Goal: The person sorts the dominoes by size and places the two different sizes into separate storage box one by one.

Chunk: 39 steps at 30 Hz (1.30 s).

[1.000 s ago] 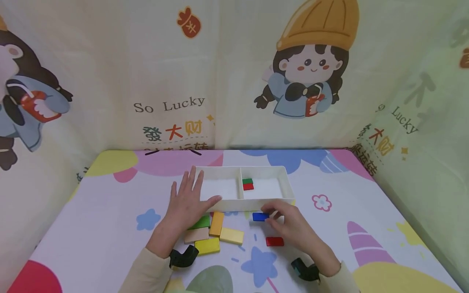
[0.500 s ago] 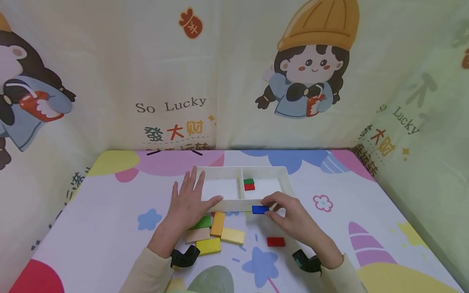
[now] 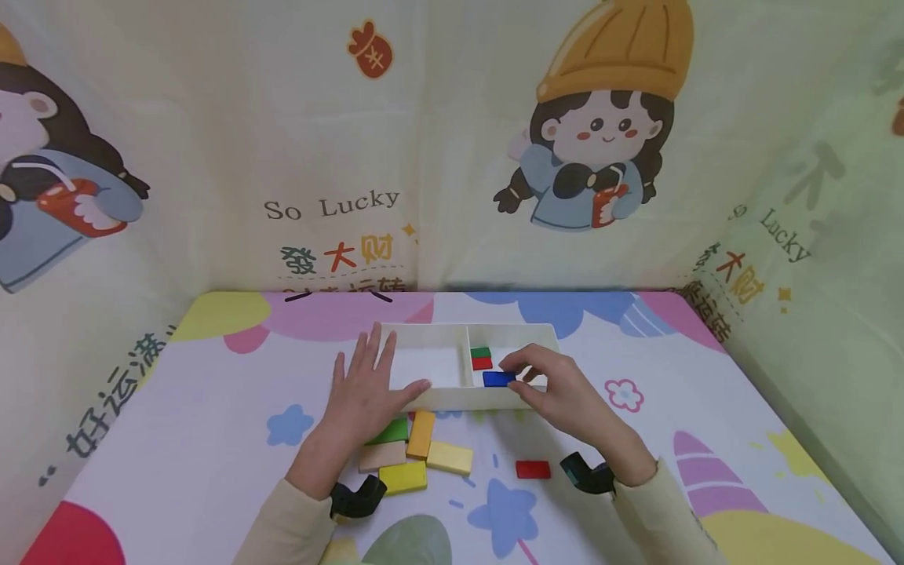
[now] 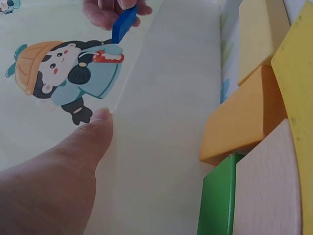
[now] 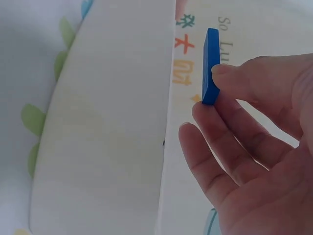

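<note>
My right hand (image 3: 561,384) pinches a small blue block (image 3: 498,379) by one end between thumb and fingers, over the front part of the box's right compartment. The right wrist view shows the blue block (image 5: 211,66) standing out past the thumb tip. A small green block (image 3: 480,353) and a small red block (image 3: 482,363) lie side by side against the divider in that compartment. My left hand (image 3: 363,396), fingers straight and spread, rests at the left end of the white two-part box (image 3: 452,399), its thumb along the front wall.
Before the box lie larger blocks: green (image 3: 391,430), orange (image 3: 421,434), pale pink (image 3: 382,455), cream (image 3: 449,457) and yellow (image 3: 403,476). A small red block (image 3: 533,469) lies alone to their right. A patterned cloth (image 3: 212,439) covers the table; printed curtains stand behind and at both sides.
My right hand has lifted the blue block off the tablecloth and carried it forward over the front wall to the right compartment. The left hand has stayed at the box.
</note>
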Each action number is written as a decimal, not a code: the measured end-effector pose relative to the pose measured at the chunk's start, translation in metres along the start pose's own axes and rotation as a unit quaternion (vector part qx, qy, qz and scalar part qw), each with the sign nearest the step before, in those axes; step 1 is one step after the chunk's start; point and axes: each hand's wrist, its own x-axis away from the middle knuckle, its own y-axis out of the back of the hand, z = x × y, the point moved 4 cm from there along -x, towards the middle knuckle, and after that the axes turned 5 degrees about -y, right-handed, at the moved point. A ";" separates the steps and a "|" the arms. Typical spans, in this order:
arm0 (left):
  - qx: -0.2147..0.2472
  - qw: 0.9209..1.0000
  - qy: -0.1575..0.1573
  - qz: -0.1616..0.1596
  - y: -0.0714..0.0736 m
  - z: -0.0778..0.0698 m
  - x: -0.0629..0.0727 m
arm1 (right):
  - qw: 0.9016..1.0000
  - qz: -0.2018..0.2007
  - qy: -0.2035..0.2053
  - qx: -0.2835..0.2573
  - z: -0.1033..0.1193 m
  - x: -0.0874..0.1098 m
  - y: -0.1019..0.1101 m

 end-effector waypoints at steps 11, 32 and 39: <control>-0.004 1.000 -0.002 -0.006 -0.003 -0.001 0.000 | 0.999 0.033 -0.040 -0.006 -0.013 -0.017 -0.005; 0.004 1.000 -0.002 -0.004 -0.003 -0.001 0.001 | 0.991 0.107 -0.073 0.034 -0.032 -0.045 -0.025; 0.002 1.000 -0.002 -0.006 -0.001 0.000 0.001 | 0.990 0.125 -0.057 0.031 -0.035 -0.053 -0.032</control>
